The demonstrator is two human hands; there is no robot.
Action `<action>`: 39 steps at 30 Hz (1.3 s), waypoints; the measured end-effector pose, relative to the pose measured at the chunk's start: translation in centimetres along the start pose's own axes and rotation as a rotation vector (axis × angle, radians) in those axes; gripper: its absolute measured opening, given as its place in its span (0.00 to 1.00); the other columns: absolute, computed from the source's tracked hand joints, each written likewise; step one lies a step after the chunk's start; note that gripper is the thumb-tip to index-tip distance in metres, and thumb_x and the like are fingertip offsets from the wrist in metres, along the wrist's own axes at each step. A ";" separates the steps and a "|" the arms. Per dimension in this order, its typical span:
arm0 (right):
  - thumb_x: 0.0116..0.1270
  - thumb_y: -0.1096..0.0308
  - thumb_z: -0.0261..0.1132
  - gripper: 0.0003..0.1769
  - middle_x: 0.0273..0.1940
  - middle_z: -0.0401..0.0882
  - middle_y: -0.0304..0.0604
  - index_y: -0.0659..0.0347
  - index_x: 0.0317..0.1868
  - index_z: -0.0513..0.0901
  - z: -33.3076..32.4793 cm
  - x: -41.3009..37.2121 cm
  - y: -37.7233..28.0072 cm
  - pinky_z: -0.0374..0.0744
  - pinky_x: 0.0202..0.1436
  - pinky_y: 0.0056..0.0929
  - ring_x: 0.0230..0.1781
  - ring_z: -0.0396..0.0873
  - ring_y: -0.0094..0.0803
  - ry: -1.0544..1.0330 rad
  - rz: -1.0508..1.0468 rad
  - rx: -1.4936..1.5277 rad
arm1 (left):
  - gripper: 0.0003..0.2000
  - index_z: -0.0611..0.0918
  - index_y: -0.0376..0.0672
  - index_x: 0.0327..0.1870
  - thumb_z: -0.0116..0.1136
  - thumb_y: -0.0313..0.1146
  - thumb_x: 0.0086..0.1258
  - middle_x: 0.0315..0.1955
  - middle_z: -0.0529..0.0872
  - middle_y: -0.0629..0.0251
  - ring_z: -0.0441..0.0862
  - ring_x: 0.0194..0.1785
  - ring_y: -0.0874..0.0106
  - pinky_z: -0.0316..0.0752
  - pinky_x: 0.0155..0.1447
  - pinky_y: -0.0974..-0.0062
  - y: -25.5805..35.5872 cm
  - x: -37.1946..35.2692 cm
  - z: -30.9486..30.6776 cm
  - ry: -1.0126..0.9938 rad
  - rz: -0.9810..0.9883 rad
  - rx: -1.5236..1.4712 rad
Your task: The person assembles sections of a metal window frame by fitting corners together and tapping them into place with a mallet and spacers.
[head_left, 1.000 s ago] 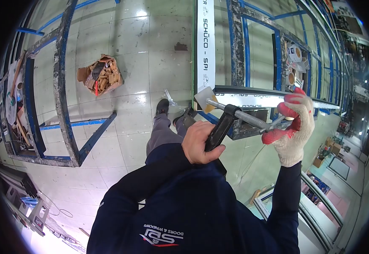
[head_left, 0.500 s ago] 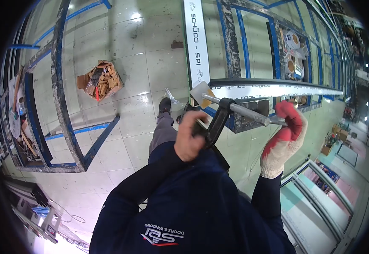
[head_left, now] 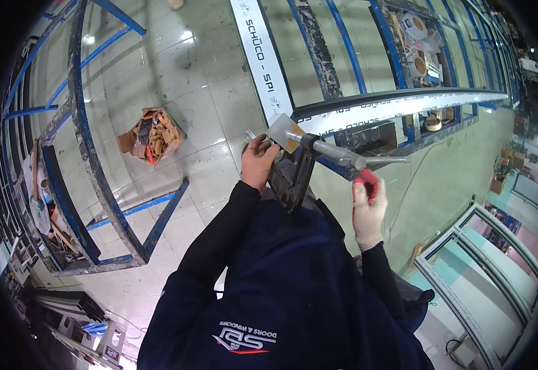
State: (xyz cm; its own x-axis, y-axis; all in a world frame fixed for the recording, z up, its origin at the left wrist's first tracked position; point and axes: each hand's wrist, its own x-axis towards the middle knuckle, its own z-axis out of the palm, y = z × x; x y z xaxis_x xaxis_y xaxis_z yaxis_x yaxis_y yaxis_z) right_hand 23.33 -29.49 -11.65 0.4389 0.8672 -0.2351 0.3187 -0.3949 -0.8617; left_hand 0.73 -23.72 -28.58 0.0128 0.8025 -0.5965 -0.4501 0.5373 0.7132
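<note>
Two hands work at a black screw clamp (head_left: 301,169). The bare left hand (head_left: 258,163) has its fingers (head_left: 271,151) bent and partly open, thumb apart, beside the clamp's frame; whether they touch it is hard to tell. The right hand (head_left: 367,213), in a white glove with red fingertips, curls its fingers loosely, partly open, just beside the end of the metal screw (head_left: 340,152) and its crossbar (head_left: 389,160); contact there is unclear too. The clamp sits close to the corner of a long frame (head_left: 260,68), with a flat plate (head_left: 285,132) at the screw's tip. White film on the frame reads "SCHÜCO - SPI"; the dark top (head_left: 281,283) shows "SPI DOORS & WINDOWS", upside down. Both forearms reach forward from the body, elbows bent. A box of wood pieces (head_left: 151,136) stands on the floor (head_left: 210,166).
</note>
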 end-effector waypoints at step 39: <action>0.71 0.54 0.67 0.48 0.66 0.68 0.70 0.70 0.76 0.48 1.3 14.1 11.3 0.75 0.67 0.47 0.63 0.76 0.60 0.692 0.588 -0.272 | 0.14 0.89 0.44 0.33 0.72 0.45 0.57 0.35 0.89 0.60 0.84 0.52 0.57 0.77 0.54 0.60 17.6 12.1 12.8 -1.188 0.390 1.861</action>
State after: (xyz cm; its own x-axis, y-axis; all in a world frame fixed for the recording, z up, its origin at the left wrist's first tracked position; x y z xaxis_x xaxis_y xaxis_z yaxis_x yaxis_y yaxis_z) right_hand 32.06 -21.31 -25.31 0.9643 0.1684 -0.2042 0.0341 -0.8440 -0.5353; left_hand 4.45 -1.21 -18.56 0.8458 0.2559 -0.4682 0.5108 -0.6419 0.5719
